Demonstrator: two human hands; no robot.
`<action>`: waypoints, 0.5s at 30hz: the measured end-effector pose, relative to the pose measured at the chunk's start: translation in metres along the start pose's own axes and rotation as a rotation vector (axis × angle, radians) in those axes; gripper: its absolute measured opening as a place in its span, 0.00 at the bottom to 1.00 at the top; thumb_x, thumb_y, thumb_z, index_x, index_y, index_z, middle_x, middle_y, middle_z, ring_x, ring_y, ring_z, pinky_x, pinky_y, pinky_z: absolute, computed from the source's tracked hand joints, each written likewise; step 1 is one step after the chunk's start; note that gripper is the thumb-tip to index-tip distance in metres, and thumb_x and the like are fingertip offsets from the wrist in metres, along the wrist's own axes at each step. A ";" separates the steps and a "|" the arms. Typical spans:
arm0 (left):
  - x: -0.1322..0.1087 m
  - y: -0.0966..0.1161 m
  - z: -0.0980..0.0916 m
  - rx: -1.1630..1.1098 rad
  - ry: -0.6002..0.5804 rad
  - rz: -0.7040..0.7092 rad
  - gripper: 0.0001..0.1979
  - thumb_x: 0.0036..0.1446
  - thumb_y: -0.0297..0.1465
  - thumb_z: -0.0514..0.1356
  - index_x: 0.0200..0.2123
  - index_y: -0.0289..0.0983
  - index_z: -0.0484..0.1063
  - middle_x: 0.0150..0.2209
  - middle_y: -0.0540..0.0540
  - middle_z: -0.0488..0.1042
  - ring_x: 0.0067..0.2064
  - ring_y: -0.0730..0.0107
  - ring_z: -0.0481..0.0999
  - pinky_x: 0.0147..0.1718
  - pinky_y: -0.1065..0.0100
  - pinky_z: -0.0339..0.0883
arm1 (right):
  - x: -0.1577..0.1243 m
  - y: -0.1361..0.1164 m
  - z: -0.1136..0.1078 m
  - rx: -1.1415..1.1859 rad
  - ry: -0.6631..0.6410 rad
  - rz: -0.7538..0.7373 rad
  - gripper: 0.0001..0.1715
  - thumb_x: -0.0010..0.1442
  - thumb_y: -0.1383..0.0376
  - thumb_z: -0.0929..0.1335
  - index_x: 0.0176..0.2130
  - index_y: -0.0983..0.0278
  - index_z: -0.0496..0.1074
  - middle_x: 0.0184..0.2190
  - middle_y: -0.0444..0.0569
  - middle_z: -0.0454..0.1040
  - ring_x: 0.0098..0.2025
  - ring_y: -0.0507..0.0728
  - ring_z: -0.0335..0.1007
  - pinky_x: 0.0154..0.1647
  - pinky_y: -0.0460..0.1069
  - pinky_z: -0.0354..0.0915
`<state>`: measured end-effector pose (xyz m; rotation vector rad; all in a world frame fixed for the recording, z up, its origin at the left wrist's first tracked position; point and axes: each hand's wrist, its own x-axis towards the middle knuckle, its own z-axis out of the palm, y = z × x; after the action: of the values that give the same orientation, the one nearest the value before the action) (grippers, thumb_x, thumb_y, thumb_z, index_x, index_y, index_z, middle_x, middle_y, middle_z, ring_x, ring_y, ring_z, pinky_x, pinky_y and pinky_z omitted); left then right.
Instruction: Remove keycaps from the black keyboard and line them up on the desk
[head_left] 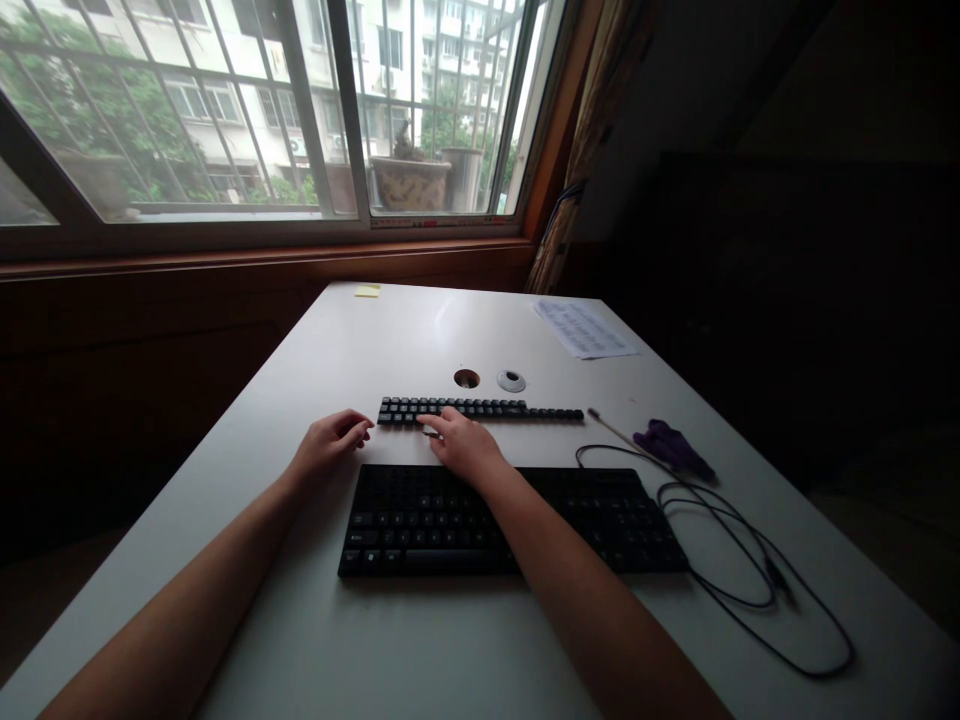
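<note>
The right forearm reaches diagonally across a long black plastic keyboard (420,533), wrist over its far edge. The right hand (463,442) is palm down, index finger stretched out to the near left part of the tight rows of small black square keycaps (491,408), the other fingers bent under. It is nearly closed around a small slim metallic-looking tool (430,434), whose tip pokes out below the index finger. The keycaps lie on the white tabletop (292,620) just beyond the keyboard.

The left forearm slants in from the lower left. The left hand (335,438) sits just beside the keycaps' left end, fingers curled inward and thumb close to them; whether it grips anything, I cannot tell.
</note>
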<state>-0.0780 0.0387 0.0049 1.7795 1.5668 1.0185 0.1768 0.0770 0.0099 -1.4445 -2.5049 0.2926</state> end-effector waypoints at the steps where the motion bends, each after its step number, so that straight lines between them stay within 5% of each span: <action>1: 0.000 0.000 0.000 -0.001 0.000 0.000 0.17 0.61 0.44 0.57 0.40 0.37 0.77 0.31 0.45 0.78 0.31 0.65 0.77 0.32 0.68 0.70 | 0.000 0.000 0.000 -0.002 0.002 -0.003 0.29 0.62 0.63 0.65 0.61 0.48 0.66 0.49 0.48 0.71 0.41 0.58 0.74 0.41 0.51 0.66; 15: 0.001 -0.002 0.000 0.008 -0.012 0.001 0.17 0.62 0.43 0.56 0.40 0.36 0.76 0.32 0.46 0.78 0.32 0.66 0.77 0.33 0.69 0.70 | -0.002 -0.004 -0.006 -0.041 -0.060 0.024 0.29 0.64 0.61 0.63 0.63 0.47 0.63 0.52 0.47 0.70 0.44 0.57 0.74 0.45 0.50 0.66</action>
<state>-0.0792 0.0397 0.0029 1.7891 1.5645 1.0012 0.1761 0.0741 0.0165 -1.5031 -2.5565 0.2948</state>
